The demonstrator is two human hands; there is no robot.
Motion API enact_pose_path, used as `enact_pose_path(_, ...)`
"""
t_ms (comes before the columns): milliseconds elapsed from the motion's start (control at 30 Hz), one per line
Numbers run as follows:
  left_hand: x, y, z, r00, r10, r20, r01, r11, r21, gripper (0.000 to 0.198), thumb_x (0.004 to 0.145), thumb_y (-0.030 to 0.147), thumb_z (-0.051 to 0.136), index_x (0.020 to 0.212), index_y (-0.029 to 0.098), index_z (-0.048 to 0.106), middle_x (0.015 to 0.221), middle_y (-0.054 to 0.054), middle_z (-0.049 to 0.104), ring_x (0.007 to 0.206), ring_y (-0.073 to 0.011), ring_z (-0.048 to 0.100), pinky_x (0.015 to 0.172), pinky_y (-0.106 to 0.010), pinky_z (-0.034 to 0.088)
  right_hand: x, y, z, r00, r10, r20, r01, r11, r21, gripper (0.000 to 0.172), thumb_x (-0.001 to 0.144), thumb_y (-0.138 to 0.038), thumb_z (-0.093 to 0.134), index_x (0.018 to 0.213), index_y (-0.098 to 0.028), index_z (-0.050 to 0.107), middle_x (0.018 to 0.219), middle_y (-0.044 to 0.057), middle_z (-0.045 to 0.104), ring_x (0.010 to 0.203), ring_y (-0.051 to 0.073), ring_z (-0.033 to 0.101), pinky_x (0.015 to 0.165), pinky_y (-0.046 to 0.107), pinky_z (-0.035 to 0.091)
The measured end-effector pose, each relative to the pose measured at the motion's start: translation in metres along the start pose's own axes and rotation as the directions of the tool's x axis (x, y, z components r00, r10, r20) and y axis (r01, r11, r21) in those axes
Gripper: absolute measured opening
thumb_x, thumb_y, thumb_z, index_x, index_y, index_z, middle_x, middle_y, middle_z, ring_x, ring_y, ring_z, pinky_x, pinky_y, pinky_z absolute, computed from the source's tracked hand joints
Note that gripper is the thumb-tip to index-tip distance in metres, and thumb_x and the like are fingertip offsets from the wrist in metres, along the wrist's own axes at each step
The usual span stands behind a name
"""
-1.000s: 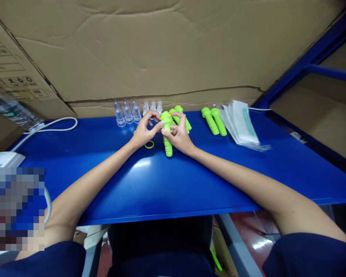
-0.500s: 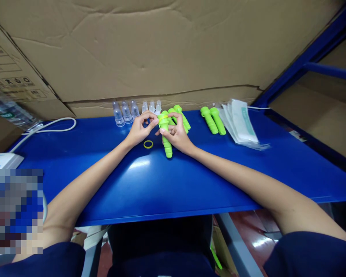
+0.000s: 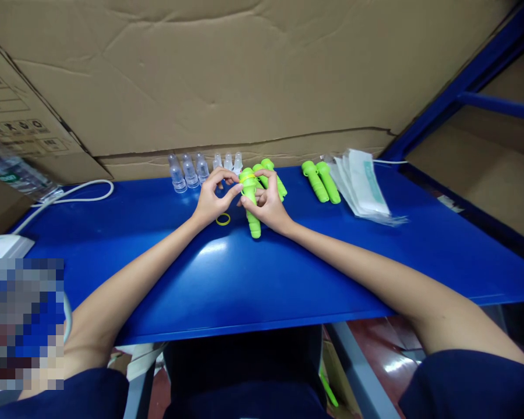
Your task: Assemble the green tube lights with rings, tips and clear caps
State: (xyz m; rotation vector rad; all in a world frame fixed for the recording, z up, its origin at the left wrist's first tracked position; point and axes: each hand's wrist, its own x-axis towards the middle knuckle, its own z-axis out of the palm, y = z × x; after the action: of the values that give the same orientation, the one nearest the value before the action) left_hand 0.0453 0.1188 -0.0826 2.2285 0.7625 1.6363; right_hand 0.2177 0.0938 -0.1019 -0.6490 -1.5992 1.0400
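Sitting in right hand [image 3: 269, 205], green tubes [image 3: 254, 224] touch left hand [image 3: 210, 202].

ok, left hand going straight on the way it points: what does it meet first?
The green bundle held by the right hand; fingers of the left hand look to be touching its top, though depth is unclear.

Even, fairly bright overhead light; soft white glare patch on blue table [image 3: 213, 247] just below left hand [image 3: 209, 201] and right hand [image 3: 268, 203]; faint shadows under forearms; green plastic piece [image 3: 253, 221] in right hand vivid, sharp; cardboard wall [image 3: 244, 75] evenly lit, creases crisp; wide-angle bowing at edges; pixelated block [image 3: 21, 323] lower left; under-table area dark.
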Motion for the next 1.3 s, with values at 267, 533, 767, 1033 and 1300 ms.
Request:
enact_pose_path(267, -0.002, 0.001, 0.002, 0.999, -0.037, -0.028, 0.037, 0.999, -0.008, 0.021, 0.088, 0.039, 0.071, 0.091, 0.019, 0.068, 0.089, -0.003, 0.067, 0.082, -0.0139, 0.060, 0.070, -0.028, 0.044, 0.001, 0.002, 0.000, 0.999, -0.015, -0.030, 0.013, 0.999, -0.050, 0.065, 0.083, -0.049, 0.078, 0.116, -0.028, 0.025, 0.076, -0.005, 0.061, 0.062, 0.017, 0.067, 0.058, 0.033, 0.060)
enact_pose_path(533, -0.005, -0.001, 0.006, 0.992, -0.126, -0.031, 0.124, 0.990, -0.066, 0.025, 0.085, 0.042, 0.074, 0.093, 0.019, 0.071, 0.088, -0.003, 0.067, 0.082, -0.0142, 0.061, 0.069, -0.027, 0.044, 0.002, 0.005, -0.002, 0.999, -0.031, -0.027, 0.028, 0.997, -0.075, 0.063, 0.084, -0.048, 0.077, 0.115, -0.029, 0.026, 0.072, -0.008, 0.058, 0.057, 0.015, 0.064, 0.055, 0.031, 0.059)
enact_pose_path(767, -0.005, 0.001, 0.007, 0.989, -0.146, -0.013, 0.145, 0.989, -0.040, 0.036, 0.080, 0.051, 0.078, 0.093, 0.019, 0.069, 0.090, -0.004, 0.067, 0.083, -0.0150, 0.061, 0.069, -0.028, 0.044, 0.001, 0.007, -0.003, 1.000, -0.027, -0.012, 0.026, 0.996, -0.087, 0.062, 0.084, -0.047, 0.077, 0.115, -0.029, 0.026, 0.075, -0.007, 0.058, 0.059, 0.015, 0.065, 0.054, 0.030, 0.059)
enact_pose_path(1033, -0.005, 0.004, 0.006, 0.996, -0.093, 0.000, 0.093, 0.996, 0.019, 0.037, 0.083, 0.054, 0.074, 0.093, 0.018, 0.067, 0.089, -0.004, 0.066, 0.083, -0.0154, 0.060, 0.070, -0.028, 0.046, 0.001, 0.009, -0.004, 1.000, -0.024, 0.003, 0.024, 0.992, -0.121, 0.064, 0.083, -0.053, 0.076, 0.115, -0.029, 0.025, 0.076, -0.007, 0.056, 0.060, 0.016, 0.065, 0.056, 0.030, 0.059)
enact_pose_path(1300, -0.005, 0.006, 0.007, 0.995, -0.087, 0.048, 0.086, 0.996, 0.027, 0.032, 0.088, 0.047, 0.069, 0.102, 0.018, 0.069, 0.096, -0.006, 0.067, 0.086, -0.0163, 0.060, 0.072, -0.028, 0.047, -0.001, 0.002, -0.001, 0.999, 0.016, -0.031, -0.019, 0.993, -0.115, 0.062, 0.083, -0.053, 0.076, 0.113, -0.028, 0.028, 0.070, -0.008, 0.054, 0.054, 0.016, 0.062, 0.053, 0.033, 0.058)
